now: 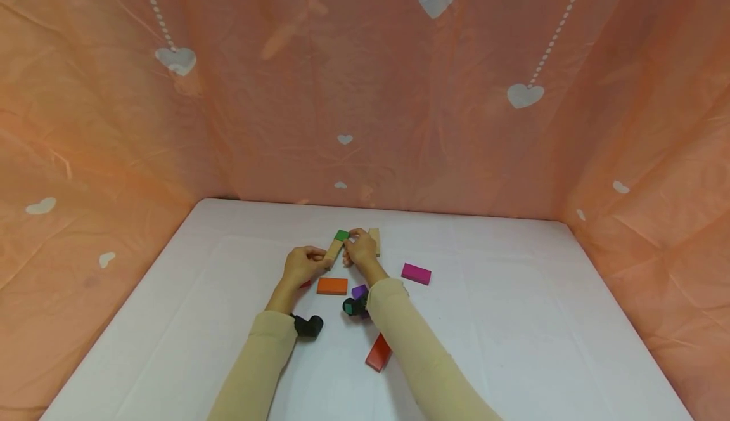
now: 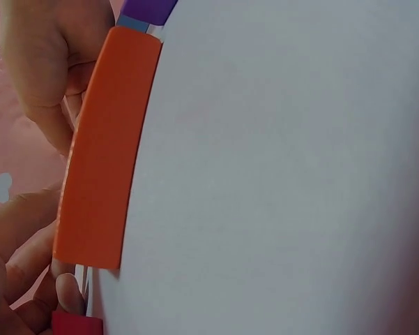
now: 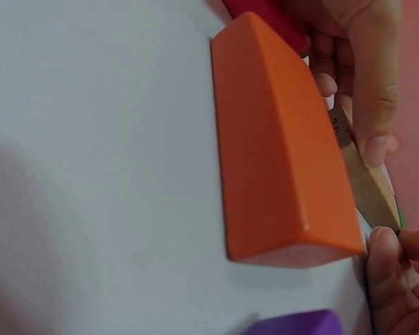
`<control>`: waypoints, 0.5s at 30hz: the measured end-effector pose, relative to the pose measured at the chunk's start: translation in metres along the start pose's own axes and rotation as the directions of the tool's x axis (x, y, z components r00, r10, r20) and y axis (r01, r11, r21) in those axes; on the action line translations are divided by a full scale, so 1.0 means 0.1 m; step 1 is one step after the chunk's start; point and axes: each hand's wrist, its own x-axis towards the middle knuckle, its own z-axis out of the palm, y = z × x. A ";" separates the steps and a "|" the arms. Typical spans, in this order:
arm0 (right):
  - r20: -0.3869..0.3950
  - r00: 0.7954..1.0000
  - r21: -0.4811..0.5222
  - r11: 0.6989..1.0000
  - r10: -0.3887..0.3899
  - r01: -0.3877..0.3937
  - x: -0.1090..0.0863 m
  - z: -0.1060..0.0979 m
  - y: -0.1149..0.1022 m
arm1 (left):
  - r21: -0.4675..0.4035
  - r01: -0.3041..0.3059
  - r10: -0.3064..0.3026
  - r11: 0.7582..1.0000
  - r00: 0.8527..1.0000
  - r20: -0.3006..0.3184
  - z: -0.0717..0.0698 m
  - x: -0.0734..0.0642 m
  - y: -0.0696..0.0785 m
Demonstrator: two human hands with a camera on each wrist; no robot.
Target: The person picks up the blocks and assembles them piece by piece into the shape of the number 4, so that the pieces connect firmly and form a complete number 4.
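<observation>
A plain wooden block [image 1: 334, 253] lies slanted on the table, its far end meeting a green block [image 1: 341, 235]. My left hand [image 1: 301, 267] pinches the near end of the plain block; in the right wrist view its thumb [image 3: 374, 143] lies along that block. My right hand [image 1: 362, 250] is at the far end, fingertips by the joint between the plain and green blocks; whether they pinch or only touch is unclear. Just right of it lies another plain wooden block [image 1: 374, 241], partly hidden. An orange block [image 1: 332, 286] lies nearer, between the wrists.
Under my right wrist is a purple block [image 1: 359, 291], partly covered by the wrist camera [image 1: 355, 307]. A red block [image 1: 378, 353] lies beside the right forearm, a magenta block [image 1: 416, 274] farther right. Another red block [image 1: 305, 284] peeks out by the left wrist. Orange curtains [image 1: 365, 123] enclose the table.
</observation>
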 end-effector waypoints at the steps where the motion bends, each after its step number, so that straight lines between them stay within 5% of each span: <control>1: 0.001 1.000 0.000 1.000 0.005 -0.005 0.00 0.00 0.00 | 0.002 -0.003 0.003 1.000 1.000 -0.002 0.00 0.00 0.00; 15: 0.017 1.000 0.002 1.000 0.016 -0.016 -0.05 -0.02 -0.07 | 0.012 -0.024 0.024 1.000 1.000 -0.001 -0.03 0.02 -0.03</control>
